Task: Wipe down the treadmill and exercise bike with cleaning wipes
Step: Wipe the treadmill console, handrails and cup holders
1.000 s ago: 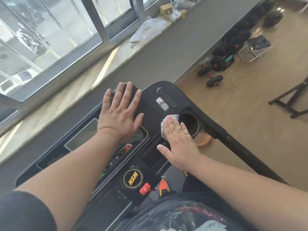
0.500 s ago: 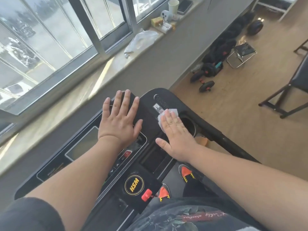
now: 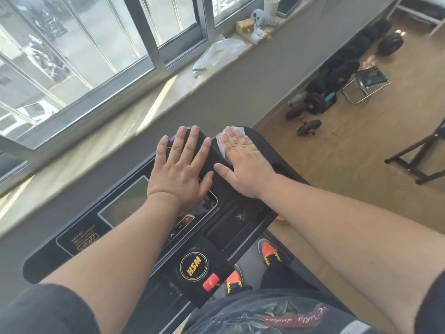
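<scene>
The black treadmill console (image 3: pixel 243 220) fills the middle of the view, with a screen, buttons, a round yellow HSM logo and a red safety key. My left hand (image 3: pixel 180 169) lies flat with spread fingers on the console's upper middle. My right hand (image 3: pixel 243 162) presses a white cleaning wipe (image 3: pixel 222 144) flat against the console's far right corner; only the wipe's edges show past my fingers. The exercise bike is not in view.
A windowsill (image 3: pixel 134 112) runs behind the console, with a plastic bag (image 3: pixel 218 55), a paper cup (image 3: pixel 272 4) and small items. Dumbbells (image 3: pixel 310 116) and a small folding stool (image 3: pixel 366 85) sit on the wooden floor at right, beside a dark bench frame (image 3: pixel 419 160).
My right hand slid the wipe away from the cup holder, up and leftward to the console's far corner. My left hand stayed flat in the same place.
</scene>
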